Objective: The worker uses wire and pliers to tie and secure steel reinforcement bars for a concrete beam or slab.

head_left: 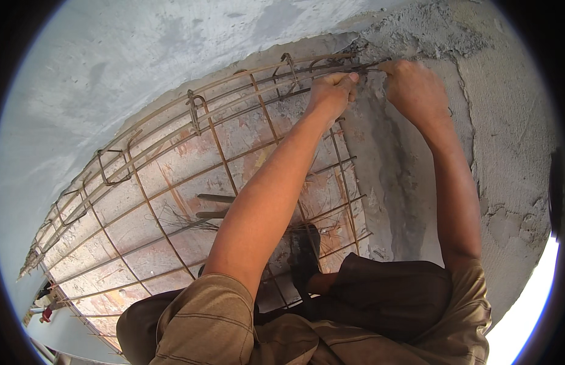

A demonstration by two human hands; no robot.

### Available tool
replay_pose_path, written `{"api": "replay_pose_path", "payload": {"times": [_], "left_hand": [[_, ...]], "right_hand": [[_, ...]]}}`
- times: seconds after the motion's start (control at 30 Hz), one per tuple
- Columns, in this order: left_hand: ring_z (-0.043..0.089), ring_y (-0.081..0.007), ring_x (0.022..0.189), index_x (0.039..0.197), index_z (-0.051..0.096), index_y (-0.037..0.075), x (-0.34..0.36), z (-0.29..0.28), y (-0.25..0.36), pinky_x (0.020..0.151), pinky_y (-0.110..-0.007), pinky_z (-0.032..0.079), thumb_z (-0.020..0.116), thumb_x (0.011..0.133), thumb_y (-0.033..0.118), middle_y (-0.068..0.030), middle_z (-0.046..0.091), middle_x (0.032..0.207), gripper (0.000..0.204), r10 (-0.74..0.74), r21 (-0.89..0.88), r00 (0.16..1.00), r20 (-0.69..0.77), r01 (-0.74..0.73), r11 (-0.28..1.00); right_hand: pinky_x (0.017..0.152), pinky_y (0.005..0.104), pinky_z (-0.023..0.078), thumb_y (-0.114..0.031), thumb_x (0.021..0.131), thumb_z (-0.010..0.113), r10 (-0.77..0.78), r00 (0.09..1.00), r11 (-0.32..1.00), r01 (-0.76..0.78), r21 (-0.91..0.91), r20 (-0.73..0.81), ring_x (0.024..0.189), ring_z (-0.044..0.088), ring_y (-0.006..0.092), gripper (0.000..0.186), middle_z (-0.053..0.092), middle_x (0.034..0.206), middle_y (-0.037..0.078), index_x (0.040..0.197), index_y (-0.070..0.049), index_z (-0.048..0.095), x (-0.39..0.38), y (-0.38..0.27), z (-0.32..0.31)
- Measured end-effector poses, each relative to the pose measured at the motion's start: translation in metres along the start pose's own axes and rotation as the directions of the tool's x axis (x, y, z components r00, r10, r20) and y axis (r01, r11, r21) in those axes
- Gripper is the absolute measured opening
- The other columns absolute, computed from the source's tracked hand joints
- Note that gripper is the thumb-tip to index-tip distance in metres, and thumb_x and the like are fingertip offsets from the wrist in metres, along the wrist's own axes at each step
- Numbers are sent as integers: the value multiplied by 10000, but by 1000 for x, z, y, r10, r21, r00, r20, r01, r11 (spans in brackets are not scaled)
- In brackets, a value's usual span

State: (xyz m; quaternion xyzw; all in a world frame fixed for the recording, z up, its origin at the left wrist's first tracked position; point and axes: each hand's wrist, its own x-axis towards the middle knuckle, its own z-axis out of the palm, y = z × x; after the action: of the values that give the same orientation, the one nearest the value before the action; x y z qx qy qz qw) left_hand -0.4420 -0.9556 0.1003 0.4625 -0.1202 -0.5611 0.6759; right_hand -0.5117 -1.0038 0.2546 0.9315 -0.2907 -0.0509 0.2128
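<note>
A cage of long steel rebar point(167, 141) with bent stirrups runs along the far wall. Toward its right end my left hand point(332, 94) is closed, thumb uppermost, right beside the bar ends; whatever lies between its fingers is hidden. My right hand point(419, 91), also closed, pinches a thin dark wire point(375, 64) that reaches left toward those ends. Below, a grid of thinner rebar point(225, 159) covers the boards. A loose bundle of tie wire point(180, 218) lies on the grid, with the two dark handles of a tool point(214, 198) beside my left forearm.
A smooth grey concrete wall point(130, 55) curves along the far side. Rough, cracked concrete point(507, 128) rises on the right. I squat over the grid, my dark shoe point(305, 255) on it. Something red point(46, 314) shows at the lower left.
</note>
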Motion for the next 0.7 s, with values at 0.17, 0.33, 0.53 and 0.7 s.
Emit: {"api": "replay_pose_path", "payload": {"times": [0.17,0.33,0.53,0.7], "left_hand": [[538,-104,671,1049,639,-4,5,-7,-17,563,-249,455,607,903,214,-43,610,811,265,-84,-3,996,-43,84,996],[557,-119,707,1073,618,-34,27,-9,-29,593,-241,469,573,911,146,-53,619,835,246,-79,-45,997,-8,78,996],[568,-137,729,1119,599,-32,60,-4,-34,607,-272,476,551,910,128,-81,626,938,267,20,24,993,-113,-17,1000],[574,-294,1084,1111,625,38,78,-4,-50,924,-333,432,614,849,158,-176,625,1121,289,197,154,969,-147,-174,973]], "right_hand": [[691,437,535,-64,768,497,105,993,988,-110,-110,-45,800,657,351,189,666,799,172,839,-65,672,17,5,5],[671,440,541,-87,794,490,135,990,985,-137,-106,-32,748,662,368,178,671,806,163,829,-50,660,23,2,27],[653,438,545,-101,805,497,136,990,986,-132,-102,29,736,666,362,173,666,794,181,824,-42,660,18,-3,39],[658,436,547,-99,809,492,139,988,987,-133,-84,69,749,668,355,178,667,804,181,822,-44,661,14,-7,49]]}}
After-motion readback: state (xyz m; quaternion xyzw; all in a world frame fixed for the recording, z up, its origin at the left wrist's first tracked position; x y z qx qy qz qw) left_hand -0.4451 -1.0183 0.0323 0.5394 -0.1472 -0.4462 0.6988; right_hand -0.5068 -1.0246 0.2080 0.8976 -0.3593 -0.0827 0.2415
